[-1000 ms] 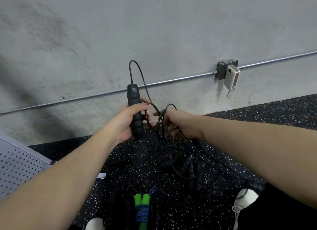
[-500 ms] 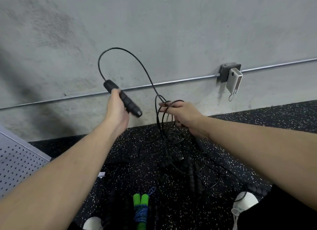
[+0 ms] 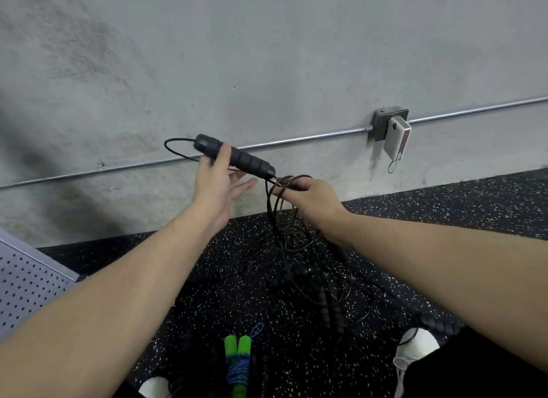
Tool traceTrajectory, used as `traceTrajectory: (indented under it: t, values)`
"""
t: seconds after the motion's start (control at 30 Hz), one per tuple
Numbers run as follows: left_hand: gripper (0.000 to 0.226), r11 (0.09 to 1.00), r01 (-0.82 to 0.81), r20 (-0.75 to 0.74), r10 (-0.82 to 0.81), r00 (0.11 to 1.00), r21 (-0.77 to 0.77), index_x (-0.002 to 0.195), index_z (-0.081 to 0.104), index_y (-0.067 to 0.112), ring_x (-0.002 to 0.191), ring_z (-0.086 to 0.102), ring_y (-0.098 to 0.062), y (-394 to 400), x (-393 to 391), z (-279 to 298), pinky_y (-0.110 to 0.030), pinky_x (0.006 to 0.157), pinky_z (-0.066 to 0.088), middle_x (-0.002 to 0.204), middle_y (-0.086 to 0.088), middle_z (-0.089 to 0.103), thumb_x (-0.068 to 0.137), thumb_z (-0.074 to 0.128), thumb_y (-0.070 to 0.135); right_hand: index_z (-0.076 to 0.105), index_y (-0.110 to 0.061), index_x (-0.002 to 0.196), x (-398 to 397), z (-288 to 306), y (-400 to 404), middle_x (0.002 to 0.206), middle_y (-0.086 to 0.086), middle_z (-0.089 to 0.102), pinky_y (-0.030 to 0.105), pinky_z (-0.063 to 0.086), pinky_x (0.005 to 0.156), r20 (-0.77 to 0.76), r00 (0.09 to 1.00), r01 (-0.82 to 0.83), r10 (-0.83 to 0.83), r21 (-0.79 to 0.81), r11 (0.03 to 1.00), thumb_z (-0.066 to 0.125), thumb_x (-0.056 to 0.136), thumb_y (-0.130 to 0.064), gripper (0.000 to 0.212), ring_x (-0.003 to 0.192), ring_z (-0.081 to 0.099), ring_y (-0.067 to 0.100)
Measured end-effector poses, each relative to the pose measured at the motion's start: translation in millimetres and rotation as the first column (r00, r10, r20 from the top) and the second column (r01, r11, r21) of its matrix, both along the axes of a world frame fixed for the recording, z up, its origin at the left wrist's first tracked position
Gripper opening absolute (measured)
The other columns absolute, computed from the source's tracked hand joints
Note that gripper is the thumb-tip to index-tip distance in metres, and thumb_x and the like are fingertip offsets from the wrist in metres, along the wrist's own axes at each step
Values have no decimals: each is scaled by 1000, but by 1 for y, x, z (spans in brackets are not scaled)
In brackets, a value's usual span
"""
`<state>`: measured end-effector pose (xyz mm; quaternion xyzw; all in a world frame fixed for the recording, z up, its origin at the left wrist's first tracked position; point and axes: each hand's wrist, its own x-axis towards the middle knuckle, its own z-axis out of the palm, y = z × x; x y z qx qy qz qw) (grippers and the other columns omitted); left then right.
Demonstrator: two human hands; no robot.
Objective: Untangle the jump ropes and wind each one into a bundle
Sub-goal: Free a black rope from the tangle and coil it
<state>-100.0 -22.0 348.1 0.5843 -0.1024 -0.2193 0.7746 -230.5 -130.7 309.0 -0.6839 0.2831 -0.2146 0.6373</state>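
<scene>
- Left hand (image 3: 214, 187): raised in front of the concrete wall (image 3: 267, 56), thumb over the black ribbed handle (image 3: 237, 158) of a jump rope. The other fingers (image 3: 247, 187) are stretched out nearly straight beneath it, so the handle is held between the thumb and the hand rather than wrapped.
- The handle lies tilted, its upper end to the left and its lower end pointing down to the right. A thin black cord (image 3: 175, 151) leaves the upper end in a small loop.
- Right hand (image 3: 308, 197): fingers curled round several coils of black cord (image 3: 280, 196), which hang from it in loops just beside the lower end of the handle.
- The coils run down into a tangled pile of black ropes (image 3: 311, 276) on the speckled black floor (image 3: 444, 207), between the two forearms. More black ribbed handles lie in the pile; how many cannot be told.
- A wound rope with two green handles (image 3: 237, 345) and a blue cord (image 3: 237, 371) lies on the floor at the lower edge, apart from the tangle.
- White shoes show at the lower left (image 3: 154, 388) and lower right (image 3: 415, 350).
- On the wall: a metal conduit (image 3: 311, 138) and a junction box (image 3: 385, 121) with a white device (image 3: 396, 142) hanging from it.
- A perforated grey panel (image 3: 26, 291) stands at the left edge.
</scene>
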Motion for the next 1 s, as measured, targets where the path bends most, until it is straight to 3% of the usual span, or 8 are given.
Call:
traceTrajectory:
  t: [0.07, 0.2, 0.37, 0.5, 0.63, 0.8, 0.9, 1.0]
  values:
    - [38, 995, -71, -53, 68, 996, -65, 140, 48, 17, 108, 65, -28, 3, 5, 0, -44, 83, 63, 131, -7, 57, 107, 51, 35, 74, -24, 101, 1, -1, -3, 94, -2, 75, 13, 44, 57, -13, 999, 41, -42, -28, 999, 79, 84, -37, 22, 69, 58, 2]
    - [39, 998, -24, -98, 18, 995, -57, 139, 50, 15, 111, 64, -33, 6, 0, -3, -41, 80, 63, 129, -10, 59, 106, 53, 36, 73, -23, 107, 0, 2, -7, 89, -4, 71, 15, 35, 51, -24, 998, 58, -59, -42, 997, 76, 86, -41, 27, 50, 46, -3]
    - [29, 984, 165, -25, -164, 986, 63, 125, 57, 11, 90, 72, -27, 0, -13, -9, -33, 69, 61, 117, -11, 67, 104, 58, 31, 68, -29, 113, -5, 9, -3, 96, -15, 66, 3, 39, 60, -17, 991, -130, 129, -174, 976, 77, 87, -33, 28, 72, 55, -9]
    - [25, 917, 317, -17, -323, 946, 242, 116, 64, 11, 75, 72, -20, -1, -24, -10, -33, 69, 60, 101, -10, 74, 101, 62, 31, 71, -27, 98, -4, 11, -8, 82, -6, 70, 24, 45, 62, -185, 978, -158, 101, -328, 931, 76, 84, -43, 21, 69, 58, 6]
    - [50, 803, 510, -138, -493, 859, 309, 122, 64, 11, 86, 76, -22, 2, -35, -12, -33, 77, 60, 104, -7, 76, 88, 70, 47, 68, -30, 97, -4, 16, -20, 84, -8, 69, 28, 47, 64, -393, 919, -258, 41, -519, 815, 67, 88, -47, 20, 77, 64, 14]
    - [23, 708, 557, -148, -554, 819, 433, 106, 63, 14, 78, 73, -16, 3, -34, -23, -27, 69, 57, 86, -2, 74, 90, 76, 24, 60, -24, 89, -11, 16, -25, 82, -6, 64, 26, 42, 60, -531, 841, -429, 102, -540, 724, 61, 90, -41, 17, 80, 61, 17]
    - [19, 650, 506, -101, -555, 826, 567, 97, 62, 16, 74, 69, -17, 4, -23, -16, -32, 73, 58, 78, -1, 70, 91, 75, 28, 54, -26, 78, -9, 19, -29, 78, -7, 60, 24, 40, 59, -576, 797, -506, 179, -478, 718, 62, 93, -48, 27, 71, 54, 9]
    - [22, 561, 78, 335, -593, 732, 824, 88, 62, 16, 73, 72, -16, 6, -20, -9, -36, 75, 58, 72, 0, 75, 96, 70, 35, 58, -23, 90, -17, 22, -40, 85, -6, 62, 26, 42, 68, -753, 628, -667, 195, -392, 634, 64, 91, -50, 28, 76, 56, 9]
